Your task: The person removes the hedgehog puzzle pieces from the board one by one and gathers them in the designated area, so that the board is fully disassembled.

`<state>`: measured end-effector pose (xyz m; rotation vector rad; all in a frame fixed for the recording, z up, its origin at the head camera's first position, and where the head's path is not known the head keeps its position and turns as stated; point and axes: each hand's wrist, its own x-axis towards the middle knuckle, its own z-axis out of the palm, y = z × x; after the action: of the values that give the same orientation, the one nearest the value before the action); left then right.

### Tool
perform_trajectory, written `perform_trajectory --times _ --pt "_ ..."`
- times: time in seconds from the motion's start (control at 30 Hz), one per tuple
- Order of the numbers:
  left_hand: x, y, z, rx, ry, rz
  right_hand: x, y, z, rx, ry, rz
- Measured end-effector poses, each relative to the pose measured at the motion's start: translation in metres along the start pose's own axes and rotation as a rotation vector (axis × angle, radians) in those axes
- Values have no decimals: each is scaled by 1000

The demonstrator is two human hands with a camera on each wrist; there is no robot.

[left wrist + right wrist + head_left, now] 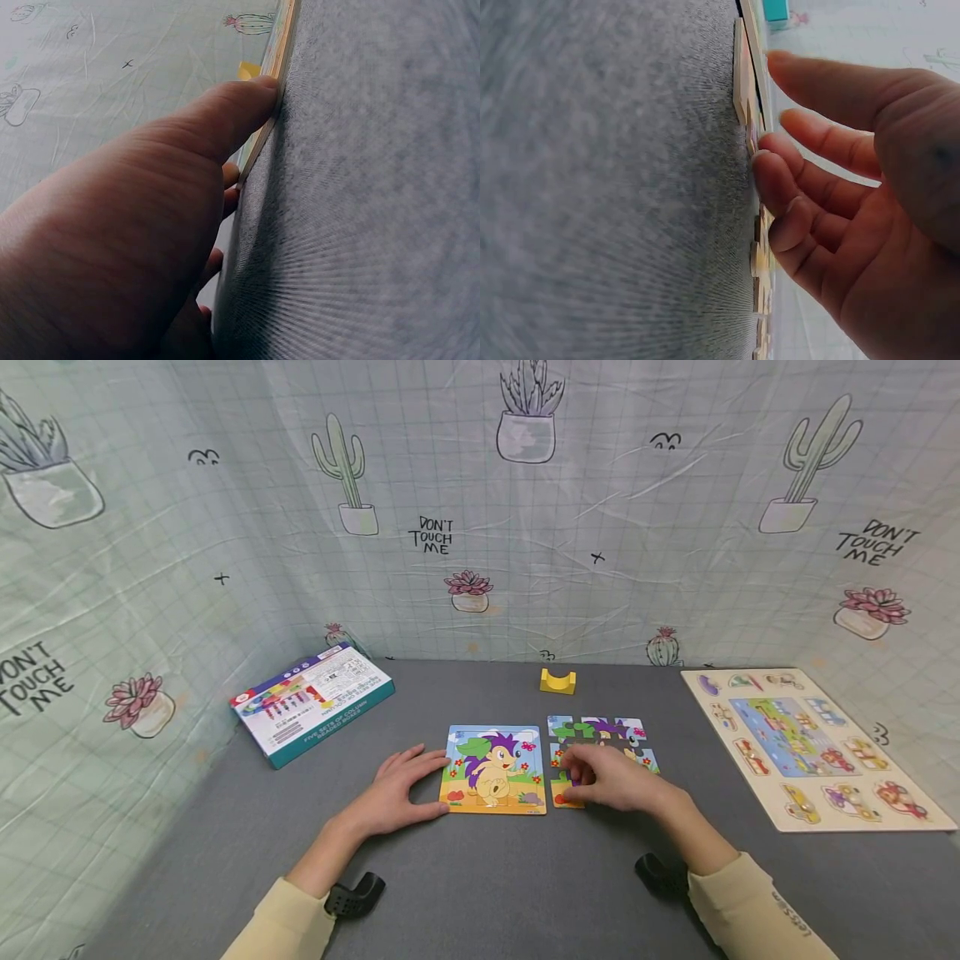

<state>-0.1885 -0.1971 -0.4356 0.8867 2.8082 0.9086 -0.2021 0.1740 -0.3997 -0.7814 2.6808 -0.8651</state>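
Note:
A square hedgehog picture board point(495, 770) lies flat in the middle of the table. My left hand point(397, 789) is at its left side, the thumb and index fingertips spread along the edge. In the left wrist view the thumb point(225, 112) touches the board's rim. Right of the board lie several loose jigsaw pieces point(561, 727) in rough rows, showing parts of a similar hedgehog picture. Over the lower-left ones hovers my right hand point(618, 781), fingers bent loosely. The right wrist view shows its thumb point(832, 86) apart from the fingers, nothing between them; the hand hides some pieces.
A flat box point(315, 702) with a teal side lies at the back left. Behind the board stands a small yellow block point(558, 682) with a curved notch. A large wooden puzzle board point(765, 793) lies on the right. A patterned curtain point(480, 510) encloses the table.

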Motion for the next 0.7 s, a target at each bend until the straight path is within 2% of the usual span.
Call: perform_trajectory --times 0.3,0.7 --pt "-1 -1 0 4 -1 0 -1 0 1 -49 -31 -16" --pt "0 0 -1 1 -7 -13 -3 0 0 -33 -84 -26"
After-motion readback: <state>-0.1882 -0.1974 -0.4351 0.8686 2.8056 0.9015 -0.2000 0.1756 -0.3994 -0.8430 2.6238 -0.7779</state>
